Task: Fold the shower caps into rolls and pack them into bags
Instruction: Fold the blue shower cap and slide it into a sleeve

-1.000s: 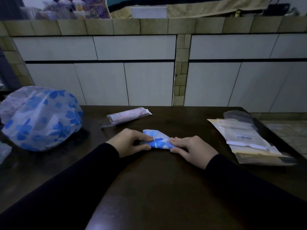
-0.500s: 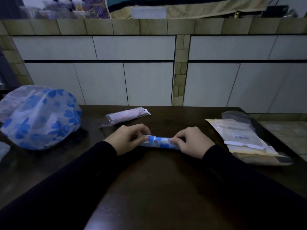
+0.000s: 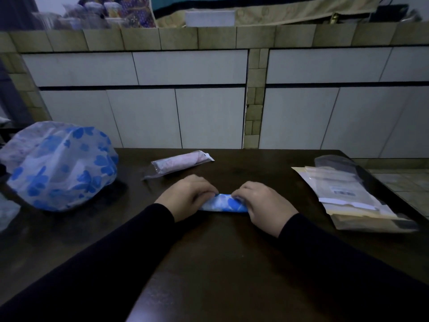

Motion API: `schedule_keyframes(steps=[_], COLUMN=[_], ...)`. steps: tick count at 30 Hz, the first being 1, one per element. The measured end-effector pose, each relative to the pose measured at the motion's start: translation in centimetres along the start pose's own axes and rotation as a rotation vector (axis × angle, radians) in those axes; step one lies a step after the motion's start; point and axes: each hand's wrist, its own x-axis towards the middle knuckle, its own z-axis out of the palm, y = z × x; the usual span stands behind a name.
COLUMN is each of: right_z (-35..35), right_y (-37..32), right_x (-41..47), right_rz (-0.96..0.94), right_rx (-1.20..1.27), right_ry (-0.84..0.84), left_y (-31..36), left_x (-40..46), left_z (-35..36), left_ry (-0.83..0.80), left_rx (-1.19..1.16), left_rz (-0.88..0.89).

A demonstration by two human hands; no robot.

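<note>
Blue-flowered shower cap (image 3: 224, 203) lies rolled mid-table (image 3: 232, 263); I see left hand (image 3: 185, 196) and right hand (image 3: 262, 205) pinching its ends, likely so it can't spring open before bagging.

Dark wooden table (image 3: 220, 263); white-tiled wall (image 3: 185, 112) behind; jars (image 3: 92, 17) on ledge above

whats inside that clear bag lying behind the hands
The clear bag holds a pale pinkish roll that fills most of its length, apparently a rolled shower cap. The print and the inner layers of the roll cannot be made out.
</note>
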Motion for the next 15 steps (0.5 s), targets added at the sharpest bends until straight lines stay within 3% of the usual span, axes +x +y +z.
schedule_keyframes(steps=[7,15], right_z=[-0.6,-0.7], right_y=[0.8,0.5], right_x=[-1.1,-0.4], right_rz=[0.015,0.102], right_rx=[0.055,0.147], right_ry=[-0.099,-0.084], left_y=[-1.5,-0.2], left_x=[-0.7,-0.9], left_z=[-0.7,-0.8], left_ry=[-0.213,-0.157], left_rx=[0.054,0.08], left_rz=[-0.021,0.0])
